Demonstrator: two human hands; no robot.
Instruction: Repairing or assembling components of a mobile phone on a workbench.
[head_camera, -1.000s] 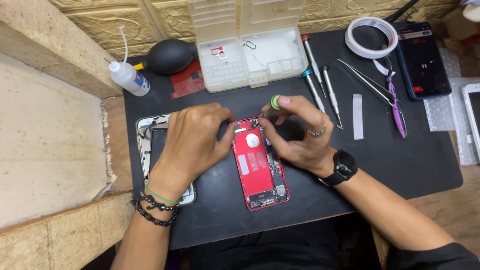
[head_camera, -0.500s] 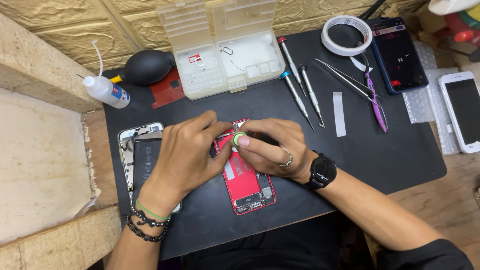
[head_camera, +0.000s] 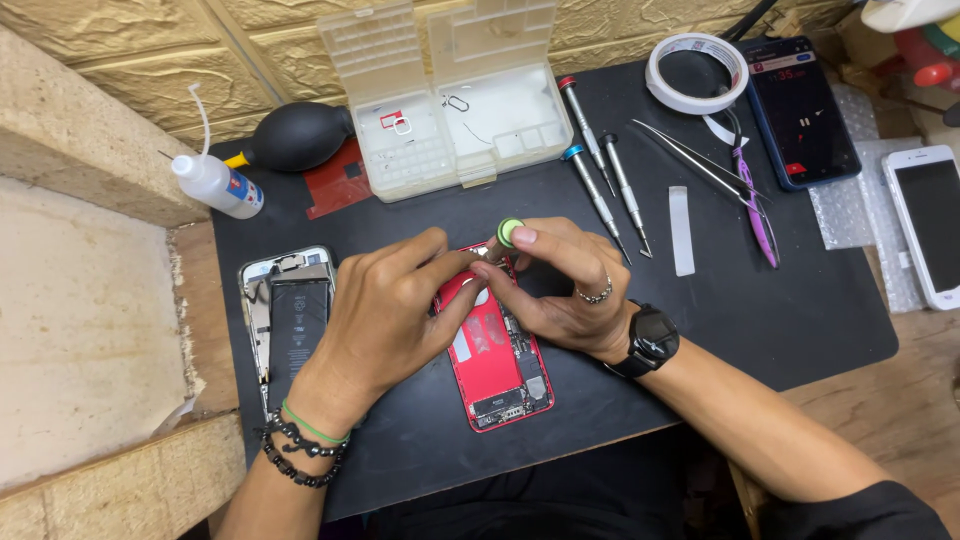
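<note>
Screwdriver (head_camera: 508, 234) with green cap stands upright in your right hand (head_camera: 560, 290), fingers closed around it, tip down on the red phone housing (head_camera: 497, 360). Your left hand (head_camera: 395, 310), just beside it, presses fingertips on the housing's upper edge.

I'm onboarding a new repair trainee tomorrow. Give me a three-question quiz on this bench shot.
1. True or false: the right hand holds a green-capped screwdriver over the red phone housing.
2. What lies left of the left hand? A) an opened phone frame B) a tape roll C) tweezers
3. What colour is the work mat?

Key: 1 true; 2 A, the opened phone frame; 3 black.
</note>
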